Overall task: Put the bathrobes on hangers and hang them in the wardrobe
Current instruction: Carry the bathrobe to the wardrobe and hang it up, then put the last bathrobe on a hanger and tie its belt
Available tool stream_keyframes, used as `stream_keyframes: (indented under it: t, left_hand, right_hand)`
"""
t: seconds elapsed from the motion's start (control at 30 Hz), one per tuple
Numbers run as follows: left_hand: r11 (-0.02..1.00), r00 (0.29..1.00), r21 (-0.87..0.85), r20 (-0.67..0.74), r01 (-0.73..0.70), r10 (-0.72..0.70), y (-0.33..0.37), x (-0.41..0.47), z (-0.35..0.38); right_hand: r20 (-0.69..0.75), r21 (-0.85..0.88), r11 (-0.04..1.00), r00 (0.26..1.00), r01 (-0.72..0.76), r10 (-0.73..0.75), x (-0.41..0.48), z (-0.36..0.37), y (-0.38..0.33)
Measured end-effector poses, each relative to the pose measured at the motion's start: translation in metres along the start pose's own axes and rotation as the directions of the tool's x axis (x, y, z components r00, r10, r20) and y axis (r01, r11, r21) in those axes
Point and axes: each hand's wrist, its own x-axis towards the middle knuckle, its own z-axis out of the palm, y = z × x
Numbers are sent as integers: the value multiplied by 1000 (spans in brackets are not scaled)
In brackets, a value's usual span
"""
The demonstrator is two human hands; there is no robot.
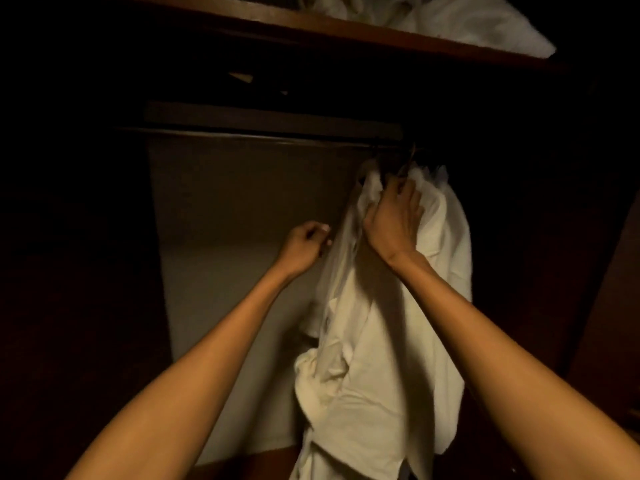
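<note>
A white bathrobe [374,358] hangs from a dark hanger [403,168] at the right end of the wardrobe rail [263,136]. My right hand [393,220] grips the robe's collar just under the hanger's hook. My left hand [306,245] is closed at the robe's left edge and pinches the thin fabric there. The hanger is mostly hidden by the cloth and the dark.
A wooden shelf [311,27] runs above the rail with white folded linen [450,19] on it. The wardrobe's pale back panel [242,202] lies behind my hands. Dark wooden side walls stand left and right [609,323]. A wooden floor board shows at the bottom [263,462].
</note>
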Motion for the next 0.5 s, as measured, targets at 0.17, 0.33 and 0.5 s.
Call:
stream_keyframes:
  t: [0.17,0.33,0.5]
  left_hand:
    - [974,990,220,-143,47,-15,6,-88,-63]
    - [850,945,485,-324,208,-46,25,-209,-109]
    - [705,853,567,-511,427,-106,55,-352,-139]
  right_hand:
    - [141,287,945,969,157,-204,-42,-1,-48]
    - [486,482,875,817,45,-310,-116,-16,-75]
    - [629,563,813,562,149,-538,-212,-47,-115]
